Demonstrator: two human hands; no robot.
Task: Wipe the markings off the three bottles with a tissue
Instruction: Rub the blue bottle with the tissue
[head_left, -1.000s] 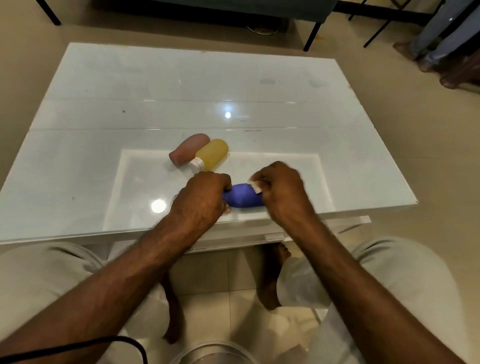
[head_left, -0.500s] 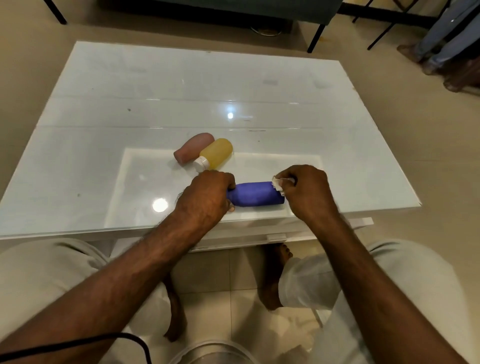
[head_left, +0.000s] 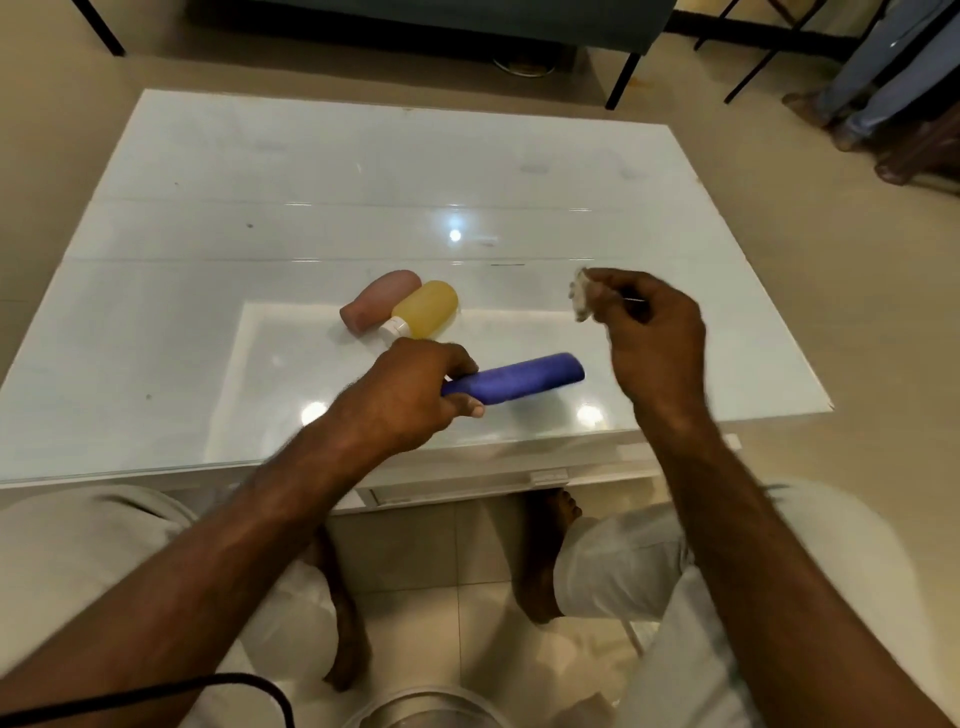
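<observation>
Now: left hand (head_left: 410, 395) closed round cap end of blue bottle (head_left: 519, 382), held low near front edge of bench (head_left: 156, 291). Right hand (head_left: 649, 338) lifted clear, fingers pinching crumpled tissue (head_left: 582, 299). Pink bottle (head_left: 379, 306) and yellow bottle (head_left: 428, 309) lie touching near bench middle. Advice: grip bottle firm, rub with fresh tissue face, rotate to check all sides.

Wearing light beige trousers (head_left: 78, 551), loose, creasing over both knees. Going bare-armed, no sleeves showing to the frame's edge; left hand (head_left: 410, 400) and right hand (head_left: 654, 338) carrying no rings or watch. Going barefoot, both bare feet (head_left: 545, 561) showing on the pale tiles under the table edge.
</observation>
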